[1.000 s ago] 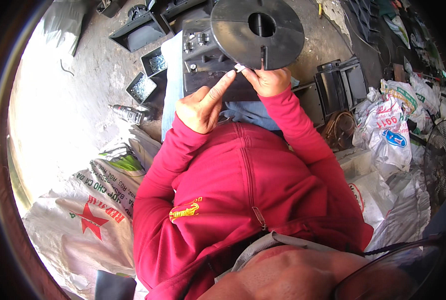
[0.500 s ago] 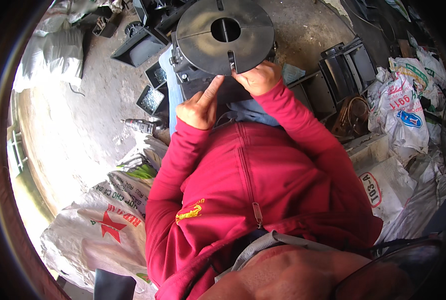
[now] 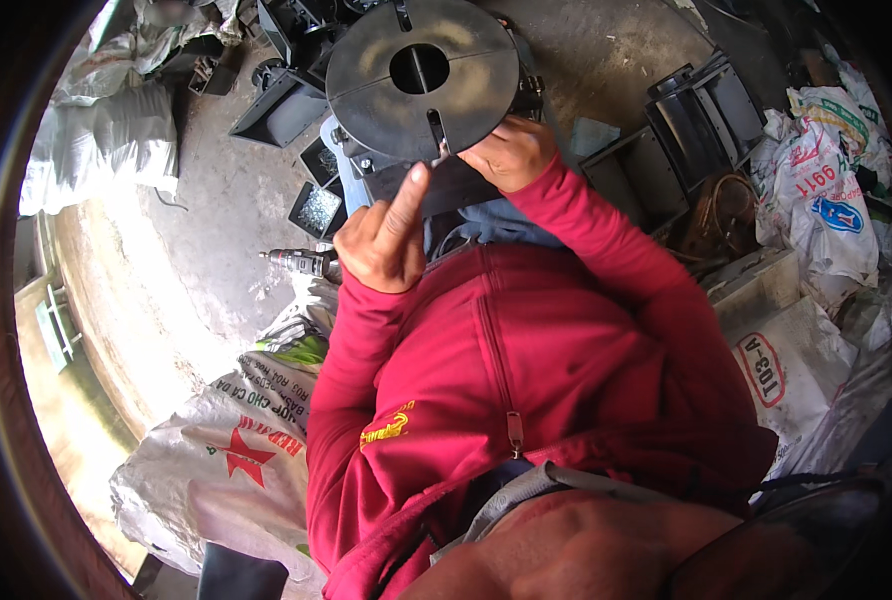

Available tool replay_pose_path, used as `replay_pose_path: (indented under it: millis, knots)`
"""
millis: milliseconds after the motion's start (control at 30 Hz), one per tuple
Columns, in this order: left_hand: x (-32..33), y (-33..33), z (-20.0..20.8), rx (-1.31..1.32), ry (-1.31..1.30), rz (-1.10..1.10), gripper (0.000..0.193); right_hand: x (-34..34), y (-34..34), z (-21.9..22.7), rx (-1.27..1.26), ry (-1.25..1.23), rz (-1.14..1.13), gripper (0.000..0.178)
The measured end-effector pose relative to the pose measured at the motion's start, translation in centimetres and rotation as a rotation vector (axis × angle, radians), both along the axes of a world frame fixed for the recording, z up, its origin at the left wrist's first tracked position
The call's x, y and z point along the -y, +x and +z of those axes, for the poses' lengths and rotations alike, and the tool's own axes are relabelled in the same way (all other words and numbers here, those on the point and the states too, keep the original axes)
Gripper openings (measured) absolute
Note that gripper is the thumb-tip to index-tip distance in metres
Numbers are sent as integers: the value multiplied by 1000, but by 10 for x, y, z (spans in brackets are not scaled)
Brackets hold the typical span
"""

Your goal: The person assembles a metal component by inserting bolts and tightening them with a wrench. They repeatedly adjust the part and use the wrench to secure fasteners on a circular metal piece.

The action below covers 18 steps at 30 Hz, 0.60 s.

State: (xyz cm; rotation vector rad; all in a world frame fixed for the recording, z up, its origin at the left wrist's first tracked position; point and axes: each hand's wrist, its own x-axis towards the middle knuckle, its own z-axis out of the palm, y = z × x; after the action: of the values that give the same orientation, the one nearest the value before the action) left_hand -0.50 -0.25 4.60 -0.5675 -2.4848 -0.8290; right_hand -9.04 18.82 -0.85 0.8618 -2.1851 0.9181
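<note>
In front of me lies a round black disc (image 3: 366,85) with a central hole, a seam across it and narrow slots. It sits on a dark frame, and bolts show at the frame's left side. My right hand (image 3: 511,154) is closed at the disc's near right rim, its fingertips partly hidden beneath. A small shiny metal piece (image 3: 441,155) shows by the near slot, beside the right fingertips; its kind is unclear. My left hand (image 3: 381,245) is just short of the rim, index finger stretched toward that piece, the other fingers curled and holding nothing visible.
Left of the frame, a black bin (image 3: 317,209) holds small shiny metal parts; a power drill (image 3: 296,262) lies nearer. Black metal housings (image 3: 704,115) stand on the right, next to printed white sacks (image 3: 816,190). Another white sack (image 3: 206,480) is at my left side.
The whole view has shifted, putting the disc further left. My left index fingertip has drawn slightly back from the rim. The right hand stays at the disc's near right edge.
</note>
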Motion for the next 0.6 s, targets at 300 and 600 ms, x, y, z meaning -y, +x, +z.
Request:
replay_pose_path:
  millis: [300, 600]
  knots:
    - [-3, -6, -21, -76, 12, 26, 54, -1, 1, -4, -27, 14, -9, 18]
    - [0, -1, -12, -117, -5, -22, 56, -1, 2, -7, -40, 11, -23, 17]
